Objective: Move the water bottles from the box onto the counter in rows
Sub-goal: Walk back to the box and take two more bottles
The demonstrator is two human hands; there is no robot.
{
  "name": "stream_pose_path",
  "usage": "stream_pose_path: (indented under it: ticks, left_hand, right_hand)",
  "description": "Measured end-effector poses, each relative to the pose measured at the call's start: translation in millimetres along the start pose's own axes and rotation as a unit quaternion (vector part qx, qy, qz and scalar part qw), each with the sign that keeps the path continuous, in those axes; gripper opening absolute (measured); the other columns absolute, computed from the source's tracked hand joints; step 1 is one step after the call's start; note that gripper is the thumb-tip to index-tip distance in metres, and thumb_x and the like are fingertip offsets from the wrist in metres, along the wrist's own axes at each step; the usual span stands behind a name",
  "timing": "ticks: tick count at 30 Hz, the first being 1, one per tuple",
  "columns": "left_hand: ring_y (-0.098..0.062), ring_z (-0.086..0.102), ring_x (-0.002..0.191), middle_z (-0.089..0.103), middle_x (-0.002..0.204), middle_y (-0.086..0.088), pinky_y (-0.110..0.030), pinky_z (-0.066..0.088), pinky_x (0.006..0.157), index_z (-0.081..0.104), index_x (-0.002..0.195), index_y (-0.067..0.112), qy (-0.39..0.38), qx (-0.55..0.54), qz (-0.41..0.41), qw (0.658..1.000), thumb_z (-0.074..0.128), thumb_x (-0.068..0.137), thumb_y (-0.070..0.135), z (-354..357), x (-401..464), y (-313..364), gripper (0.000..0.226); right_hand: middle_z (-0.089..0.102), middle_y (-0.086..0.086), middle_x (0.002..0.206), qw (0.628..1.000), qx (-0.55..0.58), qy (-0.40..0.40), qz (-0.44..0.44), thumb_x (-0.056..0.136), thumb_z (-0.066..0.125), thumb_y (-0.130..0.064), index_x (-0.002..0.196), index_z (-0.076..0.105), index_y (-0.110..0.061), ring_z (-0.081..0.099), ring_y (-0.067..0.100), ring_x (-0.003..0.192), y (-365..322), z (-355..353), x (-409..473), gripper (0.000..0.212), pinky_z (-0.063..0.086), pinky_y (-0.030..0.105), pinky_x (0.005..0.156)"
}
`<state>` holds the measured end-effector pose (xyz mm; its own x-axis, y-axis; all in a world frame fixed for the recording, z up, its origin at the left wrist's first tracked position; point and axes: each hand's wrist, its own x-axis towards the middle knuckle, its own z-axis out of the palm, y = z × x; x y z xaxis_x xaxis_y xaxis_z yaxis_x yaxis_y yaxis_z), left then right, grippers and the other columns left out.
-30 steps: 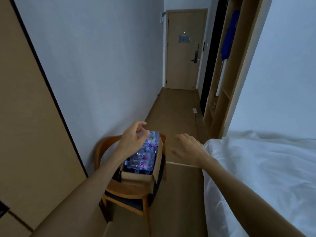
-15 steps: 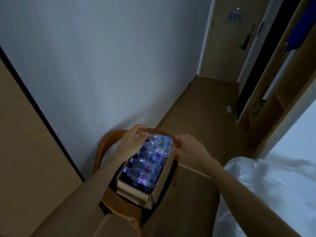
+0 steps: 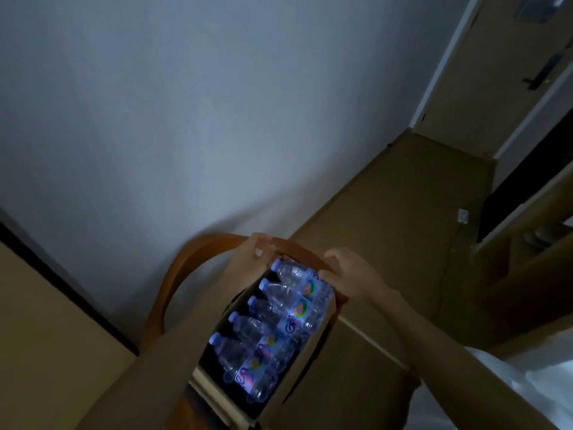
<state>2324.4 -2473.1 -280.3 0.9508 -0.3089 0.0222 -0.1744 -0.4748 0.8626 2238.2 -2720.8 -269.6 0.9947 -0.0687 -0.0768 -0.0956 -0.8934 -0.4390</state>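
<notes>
An open cardboard box (image 3: 313, 361) sits on a wooden chair (image 3: 189, 259). Several clear water bottles (image 3: 279, 321) with pale blue caps and colourful labels lie side by side in it, caps to the left. My left hand (image 3: 248, 259) is at the box's far left corner, beside the farthest bottle's cap (image 3: 275, 263). Its fingers are curled over the box edge. My right hand (image 3: 350, 273) curls over the far right corner, with its fingertips against the farthest bottle's base. No counter is in view.
A white wall stands behind the chair and a tan panel (image 3: 46, 336) is at the left. The brown floor runs to a door (image 3: 496, 72) at the upper right. Open wooden shelving (image 3: 533, 243) is on the right. White bedding (image 3: 511, 392) lies at the lower right.
My view has dropped and moved closer to the box. My left hand went from above the bottles to the far left corner. My right hand came in from the right onto the far right corner.
</notes>
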Motion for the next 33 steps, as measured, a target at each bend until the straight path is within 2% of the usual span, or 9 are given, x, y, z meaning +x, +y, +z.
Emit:
stream_pose_path:
  ticks: [4,6,9,13,18,22,25,29,33]
  left_hand:
    - [-0.011,0.061,0.08,0.062,0.087,0.012,-0.021,0.045,0.068,0.061,0.108,0.023,-0.009,0.016,-0.059,0.998,0.058,0.091,0.036,14.5,23.5,-28.7,0.022]
    - [-0.014,0.06,0.081,0.061,0.087,0.009,-0.021,0.045,0.068,0.061,0.108,0.019,-0.005,0.023,-0.089,0.996,0.057,0.092,0.032,22.3,32.2,-40.4,0.021]
    - [-0.013,0.058,0.079,0.06,0.086,0.007,-0.015,0.044,0.063,0.059,0.108,0.018,-0.015,0.033,-0.138,0.99,0.056,0.094,0.03,36.9,39.2,-59.3,0.019]
    - [-0.026,0.061,0.088,0.061,0.098,-0.004,-0.038,0.052,0.078,0.055,0.113,0.016,-0.023,0.027,-0.229,0.973,0.049,0.098,0.03,60.1,50.8,-83.7,0.022]
    - [-0.023,0.06,0.092,0.062,0.106,-0.006,-0.033,0.048,0.078,0.056,0.115,0.016,-0.059,0.055,-0.344,0.936,0.043,0.098,0.04,90.1,61.9,-104.1,0.033]
    - [-0.028,0.064,0.084,0.062,0.096,-0.007,-0.03,0.049,0.066,0.054,0.106,0.021,-0.095,0.027,-0.405,0.909,0.041,0.097,0.048,114.8,60.7,-107.3,0.032]
    - [-0.027,0.061,0.093,0.062,0.107,-0.01,-0.04,0.052,0.084,0.046,0.11,0.024,-0.093,0.064,-0.435,0.893,0.041,0.095,0.054,127.1,56.7,-107.0,0.035]
    - [-0.024,0.059,0.093,0.06,0.103,-0.006,-0.044,0.05,0.088,0.05,0.093,0.022,-0.038,0.116,-0.452,0.883,0.045,0.093,0.053,126.4,52.1,-105.7,0.032]
    - [-0.031,0.057,0.109,0.054,0.121,-0.008,-0.042,0.046,0.095,0.049,0.127,0.015,-0.067,0.17,-0.467,0.865,0.037,0.099,0.045,128.7,37.5,-104.4,0.043]
  right_hand:
    - [0.051,-0.009,0.115,0.998,0.01,-0.054,-0.007,0.088,0.058,-0.048,0.127,0.051,-0.024,0.054,0.009,0.105,16.1,10.0,47.9,0.046,0.046,0.028,0.087]
    - [0.052,-0.007,0.118,0.996,0.018,-0.082,-0.008,0.09,0.059,-0.045,0.128,0.051,-0.023,0.053,0.008,0.106,21.8,18.4,73.6,0.045,0.043,0.025,0.086]
    - [0.054,-0.003,0.122,0.993,0.016,-0.117,-0.024,0.091,0.061,-0.039,0.131,0.051,-0.018,0.052,0.009,0.107,29.1,35.5,111.8,0.046,0.039,0.023,0.085]
    - [0.057,-0.001,0.116,0.983,0.004,-0.174,-0.06,0.091,0.061,-0.037,0.124,0.054,-0.018,0.055,0.012,0.102,39.8,60.4,162.2,0.038,0.045,0.027,0.085]
    - [0.054,-0.01,0.106,0.959,0.008,-0.263,-0.106,0.091,0.058,-0.043,0.121,0.055,-0.021,0.054,0.007,0.094,53.4,86.8,212.2,0.037,0.043,0.024,0.076]
    - [0.057,-0.009,0.108,0.927,-0.002,-0.344,-0.149,0.092,0.056,-0.045,0.121,0.055,-0.025,0.057,0.005,0.09,61.1,98.5,240.2,0.035,0.046,0.023,0.073]
    - [0.06,-0.007,0.106,0.898,-0.01,-0.401,-0.179,0.094,0.055,-0.047,0.122,0.054,-0.024,0.057,0.003,0.087,59.8,105.3,256.3,0.037,0.046,0.021,0.07]
    - [0.059,-0.003,0.109,0.872,-0.022,-0.447,-0.197,0.093,0.055,-0.049,0.126,0.051,-0.022,0.06,0.01,0.09,46.9,113.9,268.9,0.043,0.05,0.028,0.073]
    - [0.057,-0.002,0.104,0.837,-0.057,-0.489,-0.238,0.093,0.053,-0.054,0.125,0.052,-0.021,0.059,0.013,0.086,27.3,126.8,273.1,0.046,0.048,0.028,0.067]
